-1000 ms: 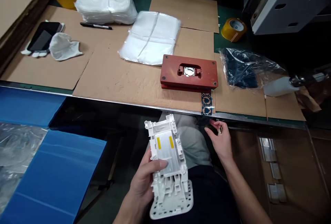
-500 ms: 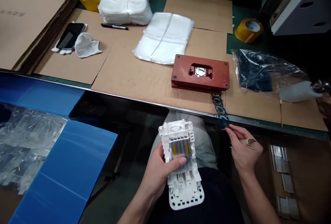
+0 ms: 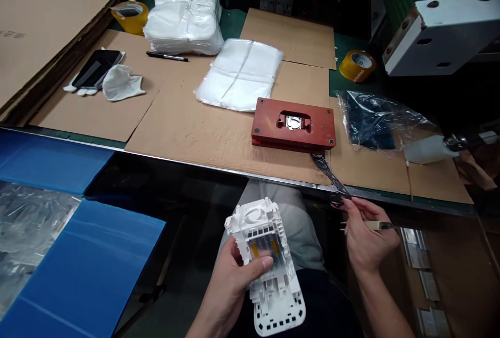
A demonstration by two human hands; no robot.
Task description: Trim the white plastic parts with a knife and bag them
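Observation:
My left hand (image 3: 234, 283) grips a white moulded plastic housing (image 3: 269, 265) with two yellow strips, held over my lap below the table edge. My right hand (image 3: 365, 236) pinches the end of a dark blue strip of die-cut rings (image 3: 327, 171) that runs from under the red-brown fixture block (image 3: 294, 124) and hangs over the table's metal edge. The same hand also holds a small pale tool like tweezers (image 3: 377, 225) between its fingers.
On the cardboard-covered table lie a stack of clear bags (image 3: 240, 73), a tied bundle of white bags (image 3: 183, 15), a pen (image 3: 167, 57), a phone (image 3: 94, 67) beside white gloves (image 3: 119, 82), two yellow tape rolls (image 3: 357, 64), and a dark-filled plastic bag (image 3: 375, 116). Blue sheets (image 3: 82, 265) sit at my left.
My right hand has drawn the dark blue strip farther out from the red block, toward me and to the right. My left hand has tilted the white housing and lowered it slightly.

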